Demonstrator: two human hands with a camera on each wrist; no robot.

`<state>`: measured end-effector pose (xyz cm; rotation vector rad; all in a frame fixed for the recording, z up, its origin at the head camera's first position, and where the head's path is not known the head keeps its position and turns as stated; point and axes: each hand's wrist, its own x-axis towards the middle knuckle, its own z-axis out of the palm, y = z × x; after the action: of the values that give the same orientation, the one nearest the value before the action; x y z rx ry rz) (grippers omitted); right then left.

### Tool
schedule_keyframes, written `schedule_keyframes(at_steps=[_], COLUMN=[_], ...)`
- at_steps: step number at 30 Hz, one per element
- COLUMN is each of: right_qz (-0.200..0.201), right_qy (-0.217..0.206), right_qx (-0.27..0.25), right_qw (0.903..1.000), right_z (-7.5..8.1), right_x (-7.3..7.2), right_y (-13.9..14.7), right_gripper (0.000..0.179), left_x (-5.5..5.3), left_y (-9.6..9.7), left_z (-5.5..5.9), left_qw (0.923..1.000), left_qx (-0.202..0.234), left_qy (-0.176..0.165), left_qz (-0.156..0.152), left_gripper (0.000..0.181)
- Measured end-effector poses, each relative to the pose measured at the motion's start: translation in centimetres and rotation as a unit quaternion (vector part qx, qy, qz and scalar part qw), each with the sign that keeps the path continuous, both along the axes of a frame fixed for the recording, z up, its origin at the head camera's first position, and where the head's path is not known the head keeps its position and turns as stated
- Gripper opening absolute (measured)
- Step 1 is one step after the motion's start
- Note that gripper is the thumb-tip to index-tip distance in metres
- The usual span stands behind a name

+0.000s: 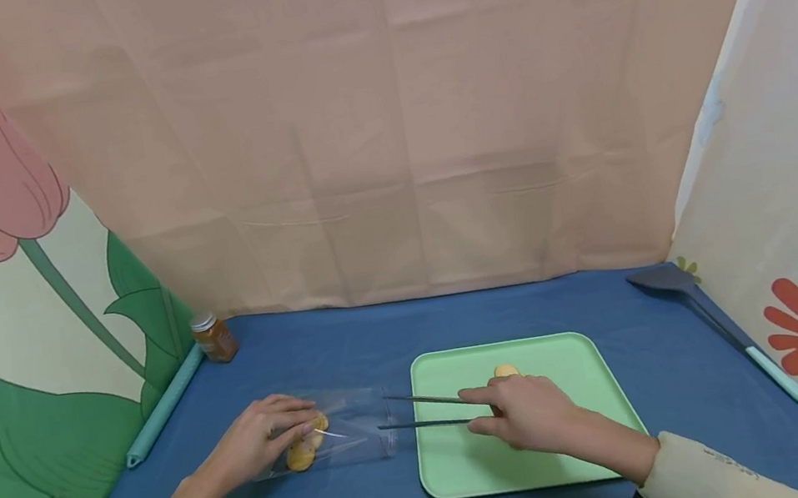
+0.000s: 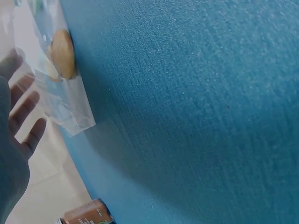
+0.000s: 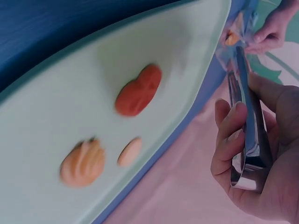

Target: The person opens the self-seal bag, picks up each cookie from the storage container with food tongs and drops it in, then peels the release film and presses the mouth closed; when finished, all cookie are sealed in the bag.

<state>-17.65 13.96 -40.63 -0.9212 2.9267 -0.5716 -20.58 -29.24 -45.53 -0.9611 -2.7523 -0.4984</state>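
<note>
A clear plastic bag (image 1: 355, 446) lies on the blue cloth at left, its mouth toward the tray. Inside are several round yellow-brown cookies (image 1: 301, 455). My left hand (image 1: 263, 440) holds the bag between thumb and fingers over the cookies. My right hand (image 1: 530, 413) grips metal tongs (image 3: 252, 126) above a light green tray (image 1: 466, 467). The tongs' two arms point left, their tips apart at the bag's mouth with nothing between them. In the right wrist view the tray bears a reddish heart-shaped piece (image 3: 138, 91), a ridged cookie (image 3: 83, 163) and a small oval piece (image 3: 129, 151).
A brown jar with a metal lid (image 1: 214, 337) stands at the back left, beside a turquoise roll (image 1: 165, 408) along the left wall. A dark spatula with a pale blue handle (image 1: 787, 383) leans along the right wall. A tan cloth hangs behind.
</note>
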Motion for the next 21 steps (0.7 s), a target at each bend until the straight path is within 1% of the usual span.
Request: schedule_keyframes(at_steps=[7, 10, 14, 21], right_qz=[-0.019, -0.034, -0.055, -0.083], right_qy=[-0.014, -0.013, -0.009, -0.009], right_qx=[-0.012, -0.019, -0.017, -0.008], right_qw=[0.9996, 0.9992, 0.9983, 0.9965], right_z=[0.7, 0.9, 1.2, 1.1], right_x=[0.6, 0.7, 1.0, 1.2], right_y=[3.2, 4.4, 6.1, 8.8], right_gripper=[0.038, 0.04, 0.044, 0.047], left_x=[0.1, 0.1, 0.0, 0.1], left_y=[-0.2, -0.2, -0.1, 0.0], left_z=[0.1, 0.1, 0.0, 0.0], left_qw=[0.9999, 0.9999, 1.0, 0.9999], left_qx=[0.002, 0.003, 0.003, 0.005], left_qy=[-0.015, -0.011, 0.0, -0.012], left_qz=[0.007, 0.007, -0.001, 0.006], left_gripper=[0.027, 0.027, 0.027, 0.027])
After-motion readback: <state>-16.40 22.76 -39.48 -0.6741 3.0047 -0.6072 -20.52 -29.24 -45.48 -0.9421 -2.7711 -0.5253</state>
